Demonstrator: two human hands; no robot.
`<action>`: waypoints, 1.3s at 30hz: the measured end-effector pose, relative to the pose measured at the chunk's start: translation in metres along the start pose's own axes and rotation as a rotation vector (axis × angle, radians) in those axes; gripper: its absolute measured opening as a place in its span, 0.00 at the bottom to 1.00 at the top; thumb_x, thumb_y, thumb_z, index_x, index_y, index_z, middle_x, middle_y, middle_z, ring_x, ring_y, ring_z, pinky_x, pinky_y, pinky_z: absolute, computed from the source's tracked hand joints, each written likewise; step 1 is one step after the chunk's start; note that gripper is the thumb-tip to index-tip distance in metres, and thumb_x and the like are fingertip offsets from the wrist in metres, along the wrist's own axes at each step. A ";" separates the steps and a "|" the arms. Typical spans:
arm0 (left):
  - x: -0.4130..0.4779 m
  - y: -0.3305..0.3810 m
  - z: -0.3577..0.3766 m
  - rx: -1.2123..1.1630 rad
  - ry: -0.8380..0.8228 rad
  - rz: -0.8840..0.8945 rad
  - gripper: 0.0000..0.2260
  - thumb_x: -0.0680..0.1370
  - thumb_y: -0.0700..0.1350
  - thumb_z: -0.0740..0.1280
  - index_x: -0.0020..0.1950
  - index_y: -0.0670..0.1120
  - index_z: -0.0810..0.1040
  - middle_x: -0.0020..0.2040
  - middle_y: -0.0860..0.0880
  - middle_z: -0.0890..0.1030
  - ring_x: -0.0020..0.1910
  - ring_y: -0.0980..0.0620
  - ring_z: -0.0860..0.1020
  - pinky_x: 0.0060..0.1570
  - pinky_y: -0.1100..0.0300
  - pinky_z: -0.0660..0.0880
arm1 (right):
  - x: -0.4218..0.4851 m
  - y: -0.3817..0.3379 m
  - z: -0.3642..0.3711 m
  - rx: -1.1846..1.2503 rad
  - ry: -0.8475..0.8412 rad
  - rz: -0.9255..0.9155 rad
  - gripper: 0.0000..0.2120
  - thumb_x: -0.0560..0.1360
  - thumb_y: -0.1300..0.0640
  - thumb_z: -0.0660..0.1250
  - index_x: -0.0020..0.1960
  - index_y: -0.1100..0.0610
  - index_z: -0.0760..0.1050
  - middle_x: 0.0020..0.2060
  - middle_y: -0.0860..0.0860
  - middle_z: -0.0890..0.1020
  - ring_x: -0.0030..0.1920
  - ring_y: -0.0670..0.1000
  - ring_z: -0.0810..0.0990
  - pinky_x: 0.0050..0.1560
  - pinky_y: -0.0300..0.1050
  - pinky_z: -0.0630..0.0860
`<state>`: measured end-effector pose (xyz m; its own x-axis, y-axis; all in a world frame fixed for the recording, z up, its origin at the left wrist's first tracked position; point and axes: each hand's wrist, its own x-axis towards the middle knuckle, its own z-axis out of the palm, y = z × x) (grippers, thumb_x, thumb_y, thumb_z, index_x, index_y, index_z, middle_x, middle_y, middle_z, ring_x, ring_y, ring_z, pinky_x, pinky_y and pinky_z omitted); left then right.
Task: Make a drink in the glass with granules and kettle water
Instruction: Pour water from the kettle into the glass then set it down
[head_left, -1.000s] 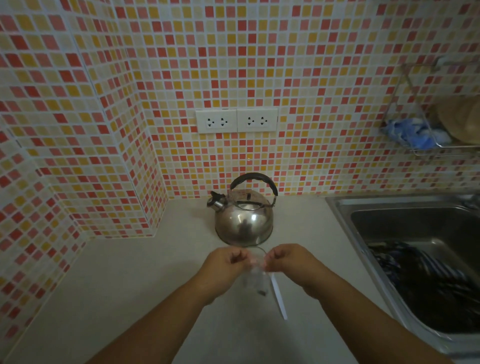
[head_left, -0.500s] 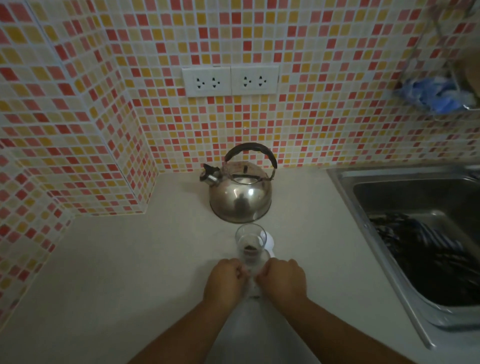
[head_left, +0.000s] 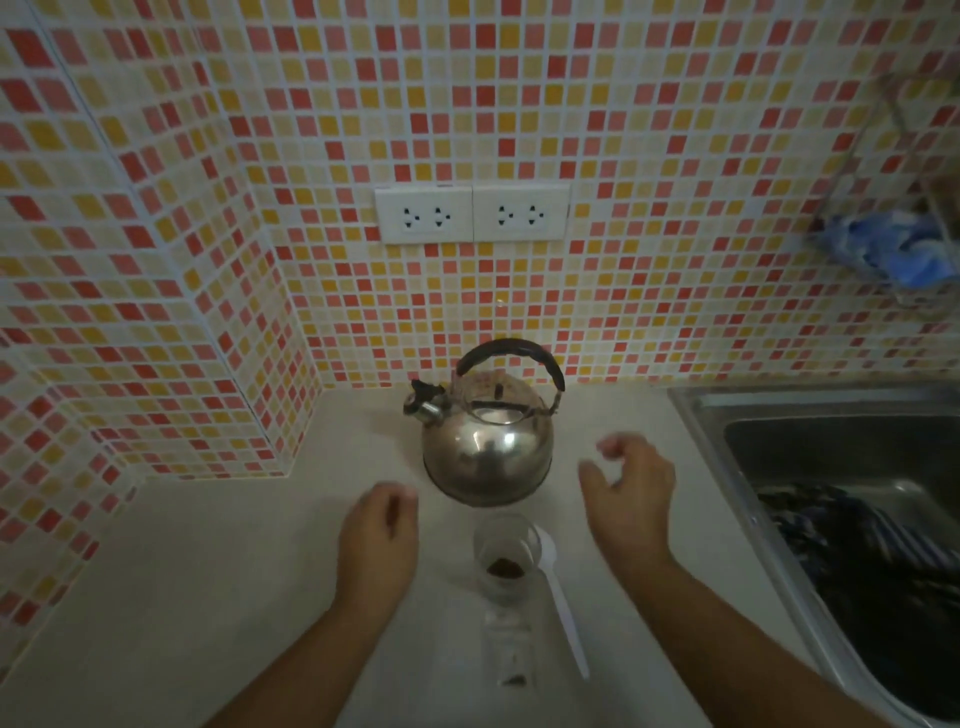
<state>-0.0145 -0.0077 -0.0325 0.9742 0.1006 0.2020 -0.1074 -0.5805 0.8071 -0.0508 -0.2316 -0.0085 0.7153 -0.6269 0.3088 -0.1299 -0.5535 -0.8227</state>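
A pale surface (head_left: 171, 597) runs along the mosaic-tiled wall (head_left: 623, 130) to a steel sink (head_left: 810, 431) on the right. The steel kettle (head_left: 487, 451) stands upright near the wall, spout to the left. The right hand (head_left: 631, 501) hangs beside the kettle, fingers apart and empty. The left hand (head_left: 378, 535) hovers left of the glass, fingers loosely curled, gripping nothing. The glass (head_left: 505, 556) stands just in front of the kettle with brown granules (head_left: 505, 569) at its bottom. A white spoon (head_left: 563, 613) lies just right of it; a clear sachet (head_left: 508, 649) lies in front of it.
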 end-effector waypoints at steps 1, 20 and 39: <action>0.024 0.014 -0.002 -0.027 0.037 0.066 0.05 0.79 0.42 0.65 0.44 0.45 0.79 0.41 0.45 0.81 0.41 0.46 0.78 0.44 0.56 0.72 | 0.024 -0.015 0.005 0.036 0.003 -0.070 0.11 0.69 0.57 0.69 0.49 0.49 0.71 0.45 0.45 0.73 0.51 0.48 0.68 0.48 0.45 0.67; 0.185 0.039 0.024 0.183 -0.470 -0.279 0.19 0.77 0.42 0.67 0.68 0.45 0.71 0.65 0.41 0.77 0.60 0.41 0.77 0.63 0.46 0.75 | 0.147 -0.078 0.118 -0.491 -0.529 -0.467 0.25 0.66 0.64 0.71 0.61 0.52 0.71 0.56 0.54 0.77 0.56 0.56 0.71 0.58 0.51 0.68; 0.125 0.150 -0.023 -0.259 -0.519 -0.198 0.11 0.76 0.36 0.69 0.57 0.42 0.77 0.55 0.42 0.80 0.51 0.47 0.81 0.50 0.59 0.80 | 0.149 -0.140 -0.031 -0.589 -0.392 -0.706 0.19 0.71 0.62 0.65 0.52 0.39 0.75 0.41 0.45 0.72 0.42 0.49 0.70 0.39 0.44 0.67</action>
<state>0.0868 -0.0637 0.1271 0.9432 -0.2578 -0.2097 0.1045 -0.3689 0.9236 0.0527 -0.2645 0.1670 0.9220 0.1163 0.3694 0.1681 -0.9795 -0.1113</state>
